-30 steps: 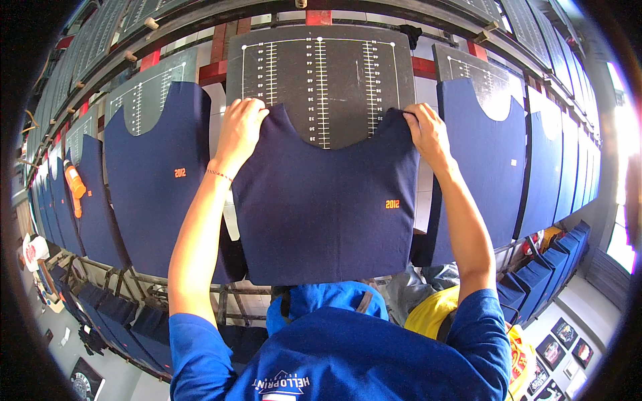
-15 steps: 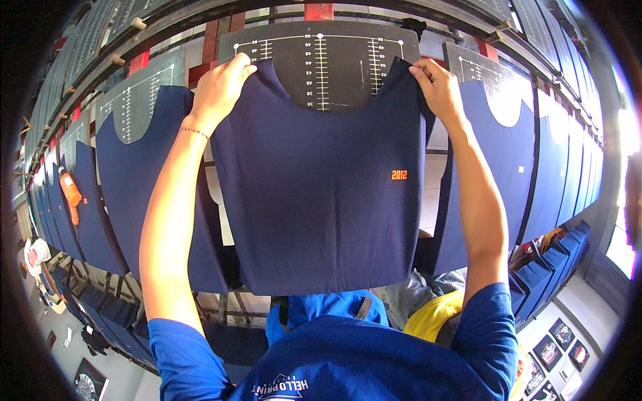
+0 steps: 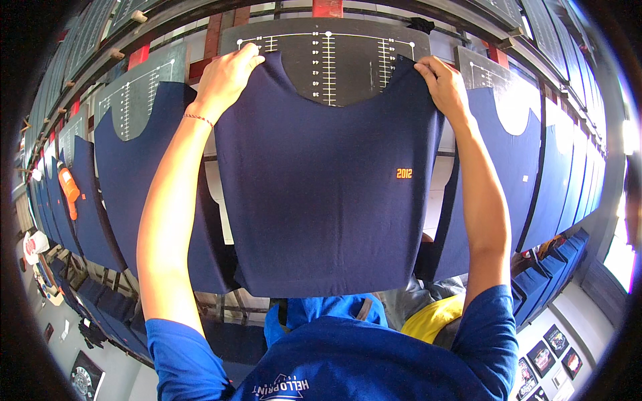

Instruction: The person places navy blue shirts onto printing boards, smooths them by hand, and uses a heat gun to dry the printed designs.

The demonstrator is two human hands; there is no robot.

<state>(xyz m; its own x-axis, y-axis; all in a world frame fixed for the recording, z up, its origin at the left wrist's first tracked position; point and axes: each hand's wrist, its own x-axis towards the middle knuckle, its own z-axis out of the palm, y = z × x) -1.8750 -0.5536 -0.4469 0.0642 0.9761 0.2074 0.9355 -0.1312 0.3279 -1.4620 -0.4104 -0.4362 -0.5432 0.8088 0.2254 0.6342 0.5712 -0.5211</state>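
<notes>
Navy T-shirt [image 3: 328, 180] covers dark printing board [image 3: 328, 57], collar near board's top edge, small orange mark near its right side. Left hand [image 3: 224, 80] grip pinching left shoulder; right hand [image 3: 443, 87] grip pinching right shoulder. Neighbouring boards [image 3: 137, 100] carry navy shirts.

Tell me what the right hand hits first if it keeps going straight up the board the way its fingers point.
The right hand grips the navy shirt's shoulder against the dark ruled board. Straight on, it would probably slide over the board's bare top corner, then meet the frame rail above, though depth is unclear.
</notes>
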